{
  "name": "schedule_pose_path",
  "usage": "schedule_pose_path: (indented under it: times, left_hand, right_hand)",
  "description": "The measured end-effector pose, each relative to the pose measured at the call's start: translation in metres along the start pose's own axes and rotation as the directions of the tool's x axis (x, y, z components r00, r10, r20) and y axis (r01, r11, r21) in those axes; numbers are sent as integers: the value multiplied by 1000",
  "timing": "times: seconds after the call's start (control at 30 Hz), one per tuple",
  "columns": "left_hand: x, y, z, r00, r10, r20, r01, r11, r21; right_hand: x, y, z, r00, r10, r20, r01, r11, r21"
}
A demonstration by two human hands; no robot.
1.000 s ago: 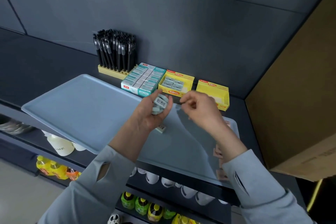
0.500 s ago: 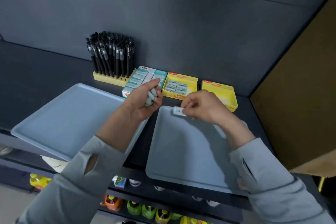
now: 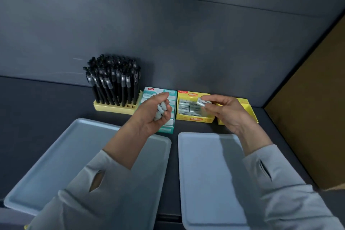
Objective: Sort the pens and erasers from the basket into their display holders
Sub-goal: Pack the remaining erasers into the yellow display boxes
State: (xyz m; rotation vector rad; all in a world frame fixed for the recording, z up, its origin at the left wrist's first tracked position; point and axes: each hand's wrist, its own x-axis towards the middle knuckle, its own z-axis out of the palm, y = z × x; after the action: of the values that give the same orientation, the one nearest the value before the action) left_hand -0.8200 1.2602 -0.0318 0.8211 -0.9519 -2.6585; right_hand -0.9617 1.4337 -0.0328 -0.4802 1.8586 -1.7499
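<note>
My left hand (image 3: 153, 117) grips a small stack of grey erasers (image 3: 161, 110) above the teal eraser box (image 3: 169, 123). My right hand (image 3: 228, 112) pinches a single small eraser (image 3: 202, 102) over the yellow eraser box (image 3: 193, 107), which holds several grey erasers. A second yellow box (image 3: 249, 109) stands to the right, partly hidden by my right hand. Black pens (image 3: 113, 84) stand packed in a yellow holder (image 3: 113, 108) at the back left.
Two pale blue trays lie on the dark shelf, the left tray (image 3: 56, 164) and the right tray (image 3: 203, 183), with my forearms over them. A dark wall rises behind. A brown cardboard box (image 3: 313, 108) stands at the right.
Both hands moved away from the right tray toward the boxes. My right hand carried the single eraser over the yellow box. The view shifted down and closer.
</note>
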Motion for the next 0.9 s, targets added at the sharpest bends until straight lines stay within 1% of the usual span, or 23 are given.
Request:
schedule_pose_path:
  times: [0.17,0.23,0.3,0.4,0.5,0.57,0.7,0.8,0.83,0.9]
  left_hand:
    - [5,3,7,1000,5,-6,-5,1000,-14]
    - [5,4,9,1000,-2,-13,1,1000,-23]
    - [6,5,9,1000,-2,-22,1,1000,-27]
    - [6,7,7,999,13,-32,-14,1000,-28]
    - [5,6,4,999,34,-37,-35,999,-39]
    - [4,5,2,999,44,-23,-45,997,-58]
    - [0,5,1,998,55,-19,-57,992,-115]
    - [-3,5,3,997,64,-35,-68,992,-107]
    - [-4,4,4,997,64,-40,-68,992,-104]
    - [-6,3,5,997,60,-43,-64,994,-86]
  right_hand:
    - [14,0,-3,1000,-10,19,11,998,-56]
    - [22,-3,-5,999,-26,-21,25,997,-75]
    - [29,-5,-5,997,-40,-66,31,991,-131]
    - [39,-4,-1,995,-37,-91,22,986,-165]
    - [45,4,4,998,-16,-67,4,984,-179]
    - [45,8,10,999,0,-43,-10,974,-226]
    - [45,14,21,1000,-29,-10,22,906,-423]
    - [48,19,26,997,-76,22,77,867,-493]
    - [49,21,27,994,-109,34,109,833,-542]
    - [51,26,30,978,-196,67,191,726,-660]
